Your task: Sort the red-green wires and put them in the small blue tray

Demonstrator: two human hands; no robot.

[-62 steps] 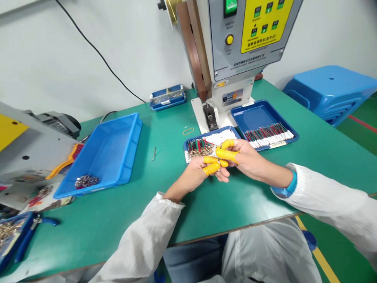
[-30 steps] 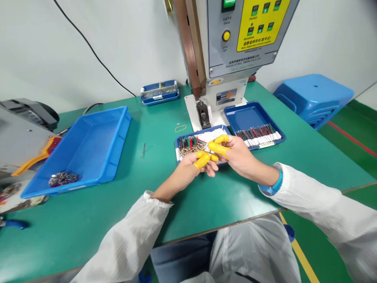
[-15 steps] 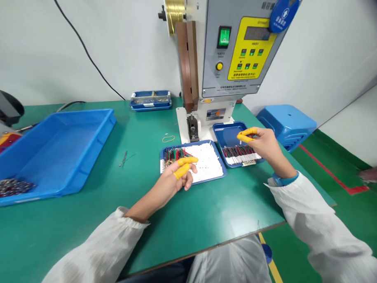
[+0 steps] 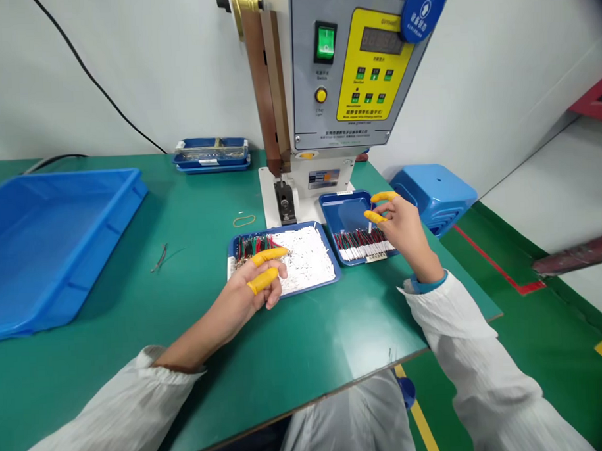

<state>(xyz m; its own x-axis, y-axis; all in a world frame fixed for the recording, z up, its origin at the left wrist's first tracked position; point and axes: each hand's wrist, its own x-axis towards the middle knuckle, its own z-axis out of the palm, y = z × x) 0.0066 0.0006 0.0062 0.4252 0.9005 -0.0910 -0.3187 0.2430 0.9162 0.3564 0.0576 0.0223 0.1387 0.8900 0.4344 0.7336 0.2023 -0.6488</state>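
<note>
My left hand (image 4: 256, 281), with yellow covers on thumb and index finger, is over the near left part of a blue tray (image 4: 310, 291) holding small white pieces and red, green and black wires. Its thumb and index finger are apart, with nothing visible between them. Over the right side of a second blue tray (image 4: 347, 214) is my right hand (image 4: 397, 219), its yellow-covered thumb and index finger spread. A small white-ended piece (image 4: 370, 227) shows just below that thumb. White-ended wires (image 4: 361, 244) lie in a row along the tray's near side.
Behind the trays stands a grey machine (image 4: 312, 130) with a yellow panel. A large blue bin (image 4: 59, 247) is at the left, a small blue tray stack (image 4: 212, 164) at the back. A rubber band (image 4: 244, 221) and a wire scrap (image 4: 158, 258) lie on the green table.
The view has shifted right, so the scene sits further left. My right thumb and index finger, nearly together before, have parted. My left hand stays by the tray of white pieces.
</note>
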